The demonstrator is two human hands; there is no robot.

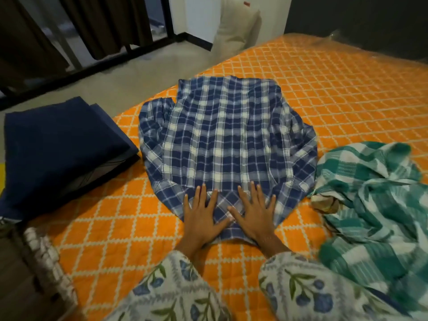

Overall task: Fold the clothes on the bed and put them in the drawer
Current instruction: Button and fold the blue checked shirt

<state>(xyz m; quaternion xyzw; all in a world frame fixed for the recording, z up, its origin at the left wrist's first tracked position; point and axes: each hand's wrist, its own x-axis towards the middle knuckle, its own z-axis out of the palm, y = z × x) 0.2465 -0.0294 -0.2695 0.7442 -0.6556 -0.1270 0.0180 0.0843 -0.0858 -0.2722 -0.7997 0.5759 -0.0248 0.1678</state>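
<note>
Orange quilted bed (324,93), and spread flat at its middle lies the blue plaid shirt (222,135). Both hands press its near edge — left hand (203,218) and right hand (254,214), fingers straight and splayed, gripping nothing. Folded navy garment (58,144) lies to the left — crumpled green checked cloth (375,195) to the right.

The crumpled green-and-white checked cloth (375,193) blurs and runs off the right edge. The folded navy blue garment (62,144) is cut at the left edge. The blue-and-white plaid shirt (227,140) hides its collar end under both palms. The sleeves leave the bottom edge.
</note>
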